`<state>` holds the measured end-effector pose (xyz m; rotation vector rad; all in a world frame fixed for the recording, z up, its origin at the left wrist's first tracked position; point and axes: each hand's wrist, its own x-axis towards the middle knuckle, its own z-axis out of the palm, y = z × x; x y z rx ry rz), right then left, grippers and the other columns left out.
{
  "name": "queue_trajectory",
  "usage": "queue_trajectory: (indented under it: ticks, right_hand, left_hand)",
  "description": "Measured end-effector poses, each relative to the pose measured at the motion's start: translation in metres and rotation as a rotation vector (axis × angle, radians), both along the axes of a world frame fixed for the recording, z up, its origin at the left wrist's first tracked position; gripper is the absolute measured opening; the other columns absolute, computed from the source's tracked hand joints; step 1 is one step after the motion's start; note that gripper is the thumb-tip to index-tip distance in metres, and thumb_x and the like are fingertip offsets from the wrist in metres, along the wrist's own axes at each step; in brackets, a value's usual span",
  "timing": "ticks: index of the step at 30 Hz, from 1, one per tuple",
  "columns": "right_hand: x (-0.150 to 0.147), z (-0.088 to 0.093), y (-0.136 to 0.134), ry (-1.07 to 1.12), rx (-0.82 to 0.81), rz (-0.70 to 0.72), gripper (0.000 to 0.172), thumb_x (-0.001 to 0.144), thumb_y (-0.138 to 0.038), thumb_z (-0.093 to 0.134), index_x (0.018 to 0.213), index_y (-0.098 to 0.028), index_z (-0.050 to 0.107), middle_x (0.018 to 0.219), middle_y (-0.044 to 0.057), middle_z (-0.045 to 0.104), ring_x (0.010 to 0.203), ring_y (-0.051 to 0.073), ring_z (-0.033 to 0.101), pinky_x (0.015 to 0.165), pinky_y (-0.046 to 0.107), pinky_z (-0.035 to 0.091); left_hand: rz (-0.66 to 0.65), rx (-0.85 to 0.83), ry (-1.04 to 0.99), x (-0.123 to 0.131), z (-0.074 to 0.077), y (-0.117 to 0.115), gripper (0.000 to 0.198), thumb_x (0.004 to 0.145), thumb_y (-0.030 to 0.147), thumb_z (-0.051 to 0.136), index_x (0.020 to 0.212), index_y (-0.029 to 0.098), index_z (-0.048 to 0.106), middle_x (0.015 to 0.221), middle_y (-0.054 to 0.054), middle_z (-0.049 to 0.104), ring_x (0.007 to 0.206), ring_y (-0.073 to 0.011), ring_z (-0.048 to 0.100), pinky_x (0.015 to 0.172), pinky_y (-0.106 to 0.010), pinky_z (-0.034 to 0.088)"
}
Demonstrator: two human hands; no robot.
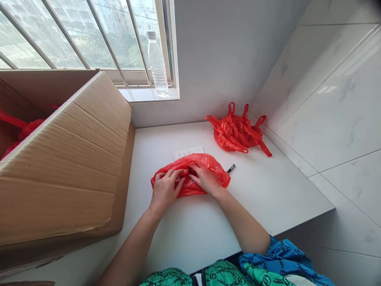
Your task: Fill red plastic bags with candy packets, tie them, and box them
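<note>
A red plastic bag [208, 163] lies flat on the white counter [268, 190] in front of me. My left hand [164, 190] rests on its left part, fingers curled and pinching the plastic near the middle. My right hand [205, 179] lies on the bag's middle, fingers bent and pressing the plastic beside the left fingertips. A small red item with print shows between the fingertips. A white card [188, 152] peeks out behind the bag, and a small black object [231, 169] lies at its right edge.
A large open cardboard box [68, 167] holding more red bags [20, 129] stands at the left. A pile of red plastic bags [236, 133] sits at the back by the tiled wall [333, 103]. A clear water bottle [156, 63] stands on the window sill.
</note>
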<state>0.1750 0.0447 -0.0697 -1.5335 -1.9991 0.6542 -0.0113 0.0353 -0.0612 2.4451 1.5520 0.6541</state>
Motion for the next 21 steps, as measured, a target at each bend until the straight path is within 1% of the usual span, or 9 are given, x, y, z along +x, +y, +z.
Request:
queue_trajectory:
  ticks: [2,5,7,9,11,13,16,18,21]
  right_hand:
    - [0.002,0.002,-0.001,0.087,-0.01,0.004,0.022,0.099,-0.023,0.05,0.115,-0.025,0.065,0.111,0.005,0.072,0.093,0.019,0.071,0.067,0.029,0.053]
    - [0.007,0.01,-0.005,0.204,-0.016,-0.115,0.029,0.103,-0.031,0.039,0.11,-0.03,0.068,0.083,0.0,0.075,0.072,0.018,0.071,0.06,0.028,0.052]
    - [0.012,0.021,-0.015,0.185,0.026,-0.188,0.03,0.102,-0.039,0.042,0.114,-0.029,0.068,0.076,0.002,0.074,0.072,0.022,0.071,0.061,0.032,0.053]
    - [0.018,0.035,-0.034,0.134,0.108,-0.149,0.035,0.1,-0.044,0.048,0.124,-0.027,0.065,0.091,0.006,0.076,0.089,0.026,0.071,0.071,0.037,0.056]
    - [0.028,0.049,-0.058,0.142,0.178,-0.008,0.036,0.099,-0.042,0.051,0.129,-0.027,0.062,0.114,0.007,0.073,0.106,0.026,0.067,0.084,0.039,0.055]
    - [0.043,0.058,-0.082,0.196,0.226,0.077,0.026,0.099,-0.035,0.053,0.118,-0.027,0.068,0.109,0.004,0.074,0.1,0.021,0.069,0.084,0.034,0.055]
    - [0.066,0.061,-0.105,0.185,0.39,-0.089,0.014,0.097,-0.03,0.057,0.102,-0.026,0.07,0.092,0.003,0.074,0.076,0.017,0.066,0.065,0.03,0.052]
    - [0.079,0.058,-0.109,0.095,0.479,-0.241,0.014,0.095,-0.035,0.061,0.101,-0.024,0.067,0.091,0.005,0.071,0.074,0.018,0.063,0.06,0.03,0.05]
    - [0.086,0.053,-0.102,-0.052,0.495,-0.316,0.038,0.088,-0.048,0.068,0.115,-0.023,0.061,0.107,0.009,0.066,0.089,0.023,0.063,0.059,0.031,0.051]
  left_hand:
    - [0.014,0.058,-0.029,-0.002,0.006,0.0,0.029,0.1,0.034,0.045,0.117,0.024,0.065,0.11,-0.005,0.072,0.088,-0.0204,0.067,0.097,-0.043,0.037]
    - [0.093,0.181,-0.081,-0.008,0.018,-0.001,0.027,0.099,0.032,0.047,0.116,0.025,0.066,0.113,-0.007,0.071,0.1,-0.0226,0.066,0.1,-0.043,0.036]
    - [0.156,0.235,-0.109,-0.016,0.025,-0.005,0.028,0.098,0.034,0.049,0.119,0.025,0.065,0.119,-0.008,0.067,0.108,-0.025,0.063,0.1,-0.044,0.038]
    - [0.202,0.24,-0.128,-0.025,0.027,-0.013,0.034,0.097,0.037,0.051,0.127,0.025,0.06,0.127,-0.01,0.061,0.116,-0.0274,0.059,0.1,-0.045,0.041]
    - [0.224,0.196,-0.135,-0.035,0.023,-0.025,0.044,0.096,0.041,0.052,0.137,0.025,0.053,0.133,-0.012,0.055,0.12,-0.0292,0.056,0.1,-0.046,0.044]
    - [0.243,0.127,-0.133,-0.044,0.014,-0.04,0.052,0.095,0.044,0.053,0.143,0.025,0.046,0.136,-0.014,0.05,0.121,-0.0301,0.056,0.098,-0.048,0.048]
    - [0.304,0.031,-0.12,-0.056,-0.001,-0.058,0.06,0.093,0.05,0.053,0.146,0.025,0.043,0.137,-0.016,0.045,0.119,-0.032,0.057,0.091,-0.048,0.054]
    - [0.35,-0.011,-0.115,-0.062,-0.007,-0.065,0.064,0.091,0.054,0.054,0.146,0.024,0.042,0.136,-0.018,0.045,0.116,-0.0328,0.06,0.085,-0.047,0.056]
    - [0.346,-0.119,-0.162,-0.067,-0.006,-0.066,0.07,0.091,0.054,0.053,0.15,0.023,0.034,0.119,-0.014,0.058,0.098,-0.0276,0.067,0.075,-0.042,0.058]
